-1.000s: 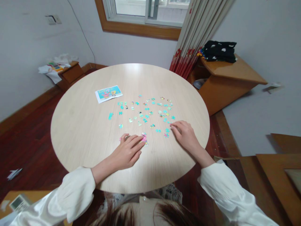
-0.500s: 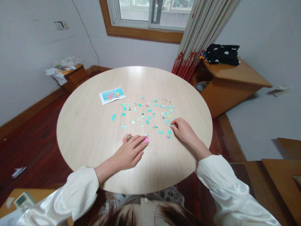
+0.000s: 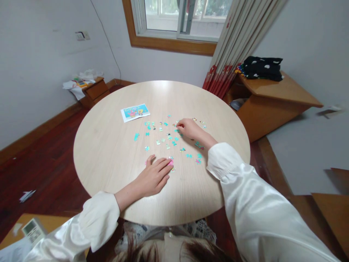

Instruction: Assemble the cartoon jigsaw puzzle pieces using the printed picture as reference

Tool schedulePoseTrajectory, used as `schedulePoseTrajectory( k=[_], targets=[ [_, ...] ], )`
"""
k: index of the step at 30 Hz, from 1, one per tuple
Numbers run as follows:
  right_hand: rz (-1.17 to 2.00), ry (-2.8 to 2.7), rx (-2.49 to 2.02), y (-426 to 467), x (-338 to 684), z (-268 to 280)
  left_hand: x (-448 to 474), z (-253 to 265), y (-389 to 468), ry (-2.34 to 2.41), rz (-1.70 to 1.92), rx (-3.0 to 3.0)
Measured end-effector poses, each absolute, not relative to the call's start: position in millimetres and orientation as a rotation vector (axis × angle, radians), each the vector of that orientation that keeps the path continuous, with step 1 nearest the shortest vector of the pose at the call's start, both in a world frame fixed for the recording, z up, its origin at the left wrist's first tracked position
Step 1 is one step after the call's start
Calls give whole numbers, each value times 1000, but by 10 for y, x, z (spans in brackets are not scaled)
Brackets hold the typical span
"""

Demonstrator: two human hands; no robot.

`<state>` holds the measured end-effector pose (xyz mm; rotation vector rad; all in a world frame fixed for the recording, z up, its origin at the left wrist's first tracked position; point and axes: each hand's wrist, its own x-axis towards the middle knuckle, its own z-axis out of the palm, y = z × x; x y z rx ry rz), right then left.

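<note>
One remote [image 3: 34, 231] nearest, lower left, just beside the left sleeve [image 3: 100, 218]. Left hand [image 3: 155, 178] palm-down on the table [image 3: 109, 160], fingers extended and slightly spread, tips touching the pink pieces [image 3: 171, 163]. Loose pieces [image 3: 174, 143], mostly teal, scattered past it across mid-table. Right hand [image 3: 189, 129] over the farther ones, thumb and fingertips together (can't tell if a piece is in the pinch). Printed card [image 3: 135, 112] lies beyond, to the left. Window [image 3: 163, 18] behind, curtain [image 3: 226, 43] right of it.
</note>
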<state>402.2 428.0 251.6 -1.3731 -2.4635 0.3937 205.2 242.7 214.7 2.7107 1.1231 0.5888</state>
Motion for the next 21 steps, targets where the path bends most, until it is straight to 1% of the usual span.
schedulePoseTrajectory(
  k=[3,8,21],
  targets=[
    [399,-2464,-1313,4481,3714,2445,2051,2137,2420,1156,641,2700],
    [421,-2456,-1346,4637,3401,2371,2051,2139,2416,1183,666,2691],
    [572,-2444,-1486,4764,3304,2373,2049,2144,2411,1195,668,2681]
  ],
)
